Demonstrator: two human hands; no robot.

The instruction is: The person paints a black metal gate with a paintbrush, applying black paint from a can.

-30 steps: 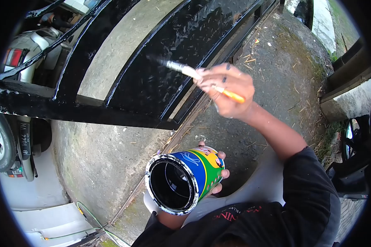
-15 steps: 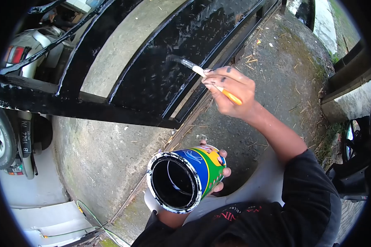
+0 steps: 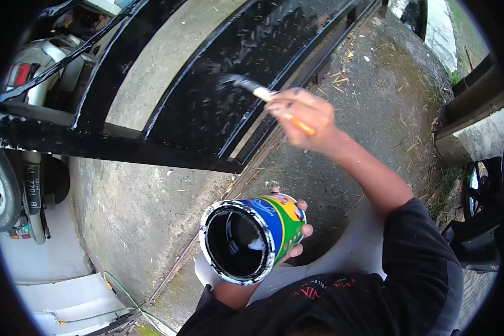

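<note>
My right hand point(image 3: 305, 117) is closed round a paintbrush point(image 3: 261, 93) with a pale ferrule and an orange handle end. Dark bristles press against the black metal panel of a gate point(image 3: 201, 106), whose surface looks wet and glossy. Dark smudges mark the fingers. Lower down, my left hand point(image 3: 302, 229) grips a paint can point(image 3: 277, 215) from behind and below, so only its fingertips show. The can has a blue, yellow and green label and is tilted with its mouth toward me. Black paint coats its inside, and white and black smears cover the rim.
A car point(image 3: 33, 190) with a spare wheel stands beyond the gate on the left. Beneath the gate a metal rail point(image 3: 176, 269) crosses the concrete ground point(image 3: 134, 218). A green hose point(image 3: 120, 288) lies at lower left. Dry straw bits and a pillar point(image 3: 476, 140) are on the right.
My right hand has moved slightly left and down, drawing the brush along the panel with its bristles now bent. The paint can is tilted nearly the same way as before.
</note>
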